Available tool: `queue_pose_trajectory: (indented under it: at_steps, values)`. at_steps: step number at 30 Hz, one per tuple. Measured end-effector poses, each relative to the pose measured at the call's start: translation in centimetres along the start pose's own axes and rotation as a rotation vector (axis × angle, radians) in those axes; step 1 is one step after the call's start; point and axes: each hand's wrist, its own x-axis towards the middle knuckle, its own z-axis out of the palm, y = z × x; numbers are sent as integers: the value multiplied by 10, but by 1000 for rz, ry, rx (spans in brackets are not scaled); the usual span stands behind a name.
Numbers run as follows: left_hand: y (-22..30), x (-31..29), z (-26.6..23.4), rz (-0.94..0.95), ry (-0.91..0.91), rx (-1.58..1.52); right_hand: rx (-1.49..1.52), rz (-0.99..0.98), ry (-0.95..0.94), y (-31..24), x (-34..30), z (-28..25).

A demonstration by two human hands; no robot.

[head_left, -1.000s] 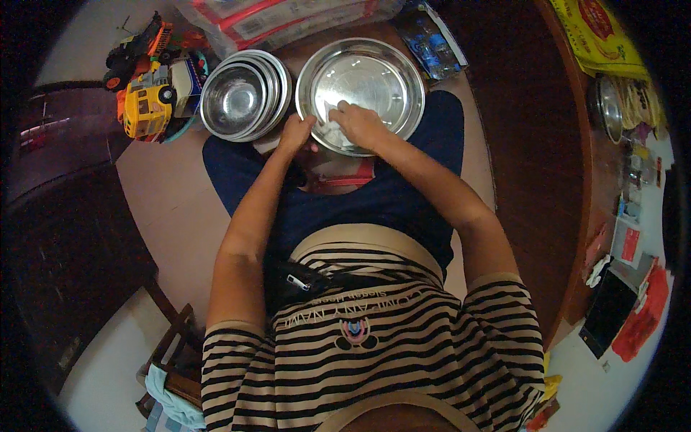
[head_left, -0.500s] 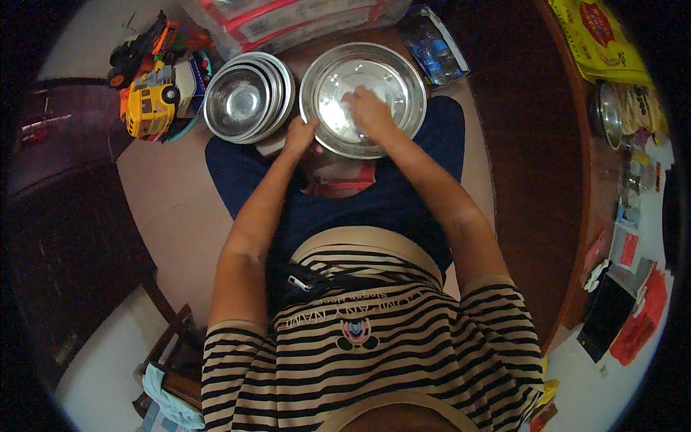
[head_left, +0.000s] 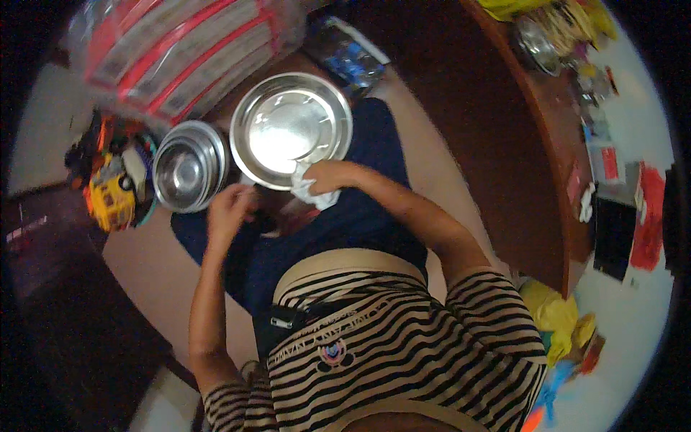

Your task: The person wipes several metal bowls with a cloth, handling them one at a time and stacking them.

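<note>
A wide, shiny metal basin (head_left: pixel 270 137) lies in front of me between my knees, with its inside facing up. At its near right rim, my right hand (head_left: pixel 327 176) is closed on a crumpled white cloth (head_left: pixel 324 199), part of which lies over the rim. My left hand (head_left: pixel 232 207) hovers off the basin's near left side, its fingers bent and smeared by motion. Whether it holds anything I cannot make out. Close to it on the left sits a nested stack of smaller metal bowls (head_left: pixel 181 171).
Behind the basin stands a large plastic-wrapped bundle with red stripes (head_left: pixel 194 57). A pack of bottles (head_left: pixel 353 61) is at the far right of the basin. Toy vehicles (head_left: pixel 111 191) lie left of the bowls. To the right runs a dark wooden panel (head_left: pixel 468 144).
My right hand has come from inside the basin to its near rim, where the white cloth now shows. My left hand has let go of the rim. The whole view has turned.
</note>
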Motion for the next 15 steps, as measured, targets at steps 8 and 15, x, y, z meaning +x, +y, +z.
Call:
queue_pose_trajectory:
  at_steps: [8,15]
  values:
    - [-27,38,-132,448,782,591,-375,136,-180,-32,-10,3]
    - [-80,63,-166,208,388,164,-275,411,61,-27,-20,4]
